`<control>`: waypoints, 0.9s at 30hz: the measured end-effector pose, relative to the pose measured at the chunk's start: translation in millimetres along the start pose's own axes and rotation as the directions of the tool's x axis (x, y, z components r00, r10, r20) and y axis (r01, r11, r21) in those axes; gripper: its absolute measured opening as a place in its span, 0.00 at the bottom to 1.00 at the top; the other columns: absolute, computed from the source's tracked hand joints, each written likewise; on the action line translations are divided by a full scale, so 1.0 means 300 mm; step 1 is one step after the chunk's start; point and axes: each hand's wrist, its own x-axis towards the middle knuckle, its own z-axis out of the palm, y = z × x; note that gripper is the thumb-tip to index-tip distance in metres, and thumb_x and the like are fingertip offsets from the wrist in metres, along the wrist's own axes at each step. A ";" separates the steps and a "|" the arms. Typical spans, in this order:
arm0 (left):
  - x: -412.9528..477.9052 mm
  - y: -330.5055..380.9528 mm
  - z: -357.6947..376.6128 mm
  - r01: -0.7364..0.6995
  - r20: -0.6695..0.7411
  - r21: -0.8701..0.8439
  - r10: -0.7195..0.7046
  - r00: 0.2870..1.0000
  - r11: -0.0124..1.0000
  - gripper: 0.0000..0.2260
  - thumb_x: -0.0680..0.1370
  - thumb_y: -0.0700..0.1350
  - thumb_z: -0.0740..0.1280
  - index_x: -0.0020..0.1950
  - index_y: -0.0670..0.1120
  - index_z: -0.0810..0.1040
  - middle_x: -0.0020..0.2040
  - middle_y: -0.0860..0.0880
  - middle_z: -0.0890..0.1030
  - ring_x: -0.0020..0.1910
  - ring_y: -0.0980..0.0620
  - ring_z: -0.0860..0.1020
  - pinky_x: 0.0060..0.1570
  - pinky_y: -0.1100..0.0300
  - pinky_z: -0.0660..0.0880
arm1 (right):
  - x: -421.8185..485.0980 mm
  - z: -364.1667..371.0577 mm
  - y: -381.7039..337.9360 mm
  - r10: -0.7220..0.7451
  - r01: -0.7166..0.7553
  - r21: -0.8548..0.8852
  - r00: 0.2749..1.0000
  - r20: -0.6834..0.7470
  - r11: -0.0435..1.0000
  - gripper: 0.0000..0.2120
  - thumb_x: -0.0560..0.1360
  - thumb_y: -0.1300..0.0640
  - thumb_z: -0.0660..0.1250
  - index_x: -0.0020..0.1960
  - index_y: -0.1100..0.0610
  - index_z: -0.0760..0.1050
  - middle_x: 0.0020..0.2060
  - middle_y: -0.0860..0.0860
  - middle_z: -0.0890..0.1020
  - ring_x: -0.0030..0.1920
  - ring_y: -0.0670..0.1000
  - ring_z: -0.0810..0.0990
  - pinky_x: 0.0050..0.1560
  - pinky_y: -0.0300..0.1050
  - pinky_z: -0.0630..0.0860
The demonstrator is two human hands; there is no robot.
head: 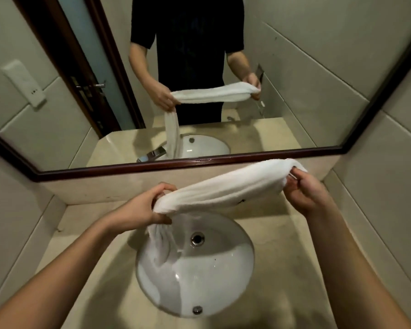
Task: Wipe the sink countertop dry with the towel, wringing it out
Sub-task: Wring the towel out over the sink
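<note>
Head view looks down at a white towel point(223, 188) held up over a round white sink point(223, 269). The left hand point(138, 207) grips the towel near its middle, fingers and thumb curled round the bunched cloth. The right hand point(306, 188) pinches one end of the towel, higher up and nearer the mirror point(199, 79). Between the two hands the towel is rolled into a thick rope that slants up to the right. Below the left hand the rest of the towel hangs down into the sink bowl. The sink is set in a beige counter point(294, 269). A round metal drain point(197, 239) shows in the bowl, just right of the hanging cloth. The mirror on the wall shows the person's dark shirt, both hands and the towel again.
</note>
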 end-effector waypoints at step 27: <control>-0.010 0.411 -0.089 -0.488 -0.547 -0.777 -0.043 0.836 0.398 0.22 0.68 0.25 0.66 0.53 0.48 0.82 0.54 0.48 0.80 0.52 0.51 0.80 0.54 0.55 0.79 | -0.183 0.245 0.644 -0.161 0.468 -0.734 0.878 0.452 0.492 0.44 0.61 0.48 0.86 0.72 0.49 0.69 0.62 0.41 0.80 0.63 0.41 0.79 0.60 0.37 0.76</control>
